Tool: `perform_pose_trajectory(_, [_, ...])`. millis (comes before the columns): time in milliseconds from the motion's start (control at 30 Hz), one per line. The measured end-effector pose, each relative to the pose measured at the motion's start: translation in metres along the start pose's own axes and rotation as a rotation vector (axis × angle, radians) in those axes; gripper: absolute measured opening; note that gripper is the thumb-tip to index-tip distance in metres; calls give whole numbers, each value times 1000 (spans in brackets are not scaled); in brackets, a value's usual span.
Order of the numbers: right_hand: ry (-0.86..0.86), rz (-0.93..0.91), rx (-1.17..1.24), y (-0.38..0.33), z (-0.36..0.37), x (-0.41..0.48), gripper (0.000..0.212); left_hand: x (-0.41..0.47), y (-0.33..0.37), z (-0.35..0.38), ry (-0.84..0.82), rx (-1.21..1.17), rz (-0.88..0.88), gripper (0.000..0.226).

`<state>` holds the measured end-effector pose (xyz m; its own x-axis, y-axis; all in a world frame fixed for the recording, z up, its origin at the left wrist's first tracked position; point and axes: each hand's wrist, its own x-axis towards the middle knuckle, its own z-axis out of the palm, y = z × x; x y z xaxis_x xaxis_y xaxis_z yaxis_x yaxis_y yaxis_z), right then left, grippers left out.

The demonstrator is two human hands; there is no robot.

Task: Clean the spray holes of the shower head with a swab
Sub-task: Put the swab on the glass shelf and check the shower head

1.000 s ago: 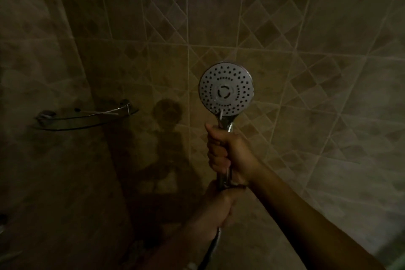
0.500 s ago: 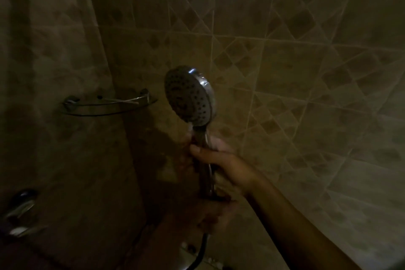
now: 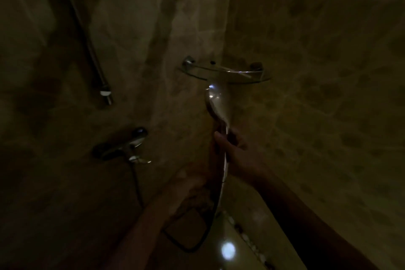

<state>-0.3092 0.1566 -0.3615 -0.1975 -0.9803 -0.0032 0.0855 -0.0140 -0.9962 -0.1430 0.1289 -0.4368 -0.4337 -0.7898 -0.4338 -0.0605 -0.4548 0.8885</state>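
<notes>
Everything is dim and blurred. Nearest me, the hose point(image 3: 189, 248) hangs in a dark loop below my wrists, and just right of it a bright glint point(image 3: 228, 250) sits on a glossy ledge point(image 3: 247, 228). Further off to the left the mixer point(image 3: 122, 146) sticks out from the wall, with a thin hose dropping from under it. The glass corner shelf point(image 3: 225, 73) is fixed in the corner straight ahead, and the shower head point(image 3: 215, 97) stands upright right under it, its top edge overlapping the shelf's front rim from where I look, so I can't tell whether they touch. Up left, a slanted rail point(image 3: 87, 39) runs down the tiled wall point(image 3: 317, 61) and ends in a shiny tip.

My left hand point(image 3: 196, 185) is the nearer one, low against the bottom of the handle; it is too dark and smeared to tell how its fingers lie. My right hand point(image 3: 240, 153) is higher, wrapped round the handle with the thumb laid across the front. The head is turned edge-on to me, so its spray holes are out of sight
</notes>
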Motion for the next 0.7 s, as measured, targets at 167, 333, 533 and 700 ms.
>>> perform_pose_trajectory(167, [139, 72, -52, 62, 17, 51, 16, 45, -14, -85, 294, -105, -101, 8])
perform_pose_trajectory(333, [288, 189, -75, 128, 19, 100, 9, 88, -33, -144, 378, -180, -183, 27])
perform_pose_trajectory(533, [308, 346, -59, 183, 9, 135, 38, 128, -54, -168, 382, -370, -123, 31])
perform_pose_trajectory(700, [334, 389, -111, 196, 0, 144, 55, 138, -63, -172, 392, -390, -117, 28])
